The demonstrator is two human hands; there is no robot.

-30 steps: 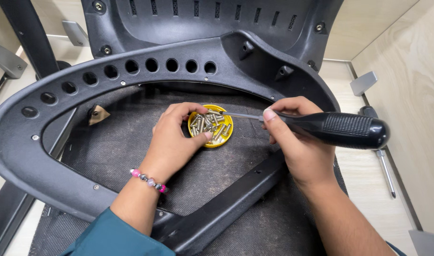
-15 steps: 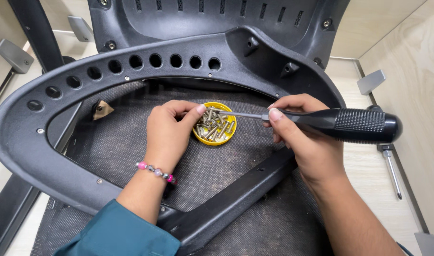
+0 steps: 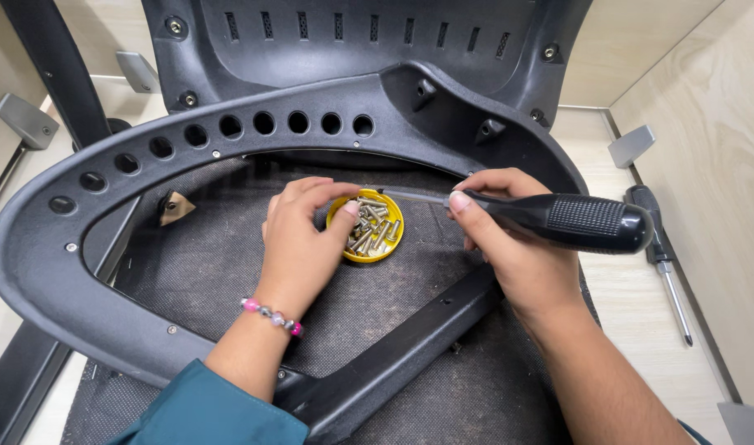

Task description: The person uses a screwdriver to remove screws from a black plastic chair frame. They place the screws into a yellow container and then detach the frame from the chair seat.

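Observation:
A small yellow dish point(image 3: 380, 248) full of several metal screws point(image 3: 370, 227) sits on the dark mesh point(image 3: 204, 264) of an upturned chair part. My left hand point(image 3: 303, 239) reaches into the dish, fingertips pinched among the screws; whether it holds one I cannot tell. My right hand point(image 3: 508, 239) grips a screwdriver with a black handle point(image 3: 574, 221). Its metal shaft point(image 3: 414, 196) points left over the dish rim, close to my left fingers.
A curved black plastic frame with a row of round holes point(image 3: 261, 124) arcs around the mesh. A black crossbar point(image 3: 410, 338) runs below the hands. A second screwdriver point(image 3: 665, 264) lies on the pale wooden floor at right. Grey metal brackets point(image 3: 630, 145) stand nearby.
My left fingers have dipped back into the dish among the screws. The screwdriver in my right hand has shifted slightly left and down, and the view has shifted a little.

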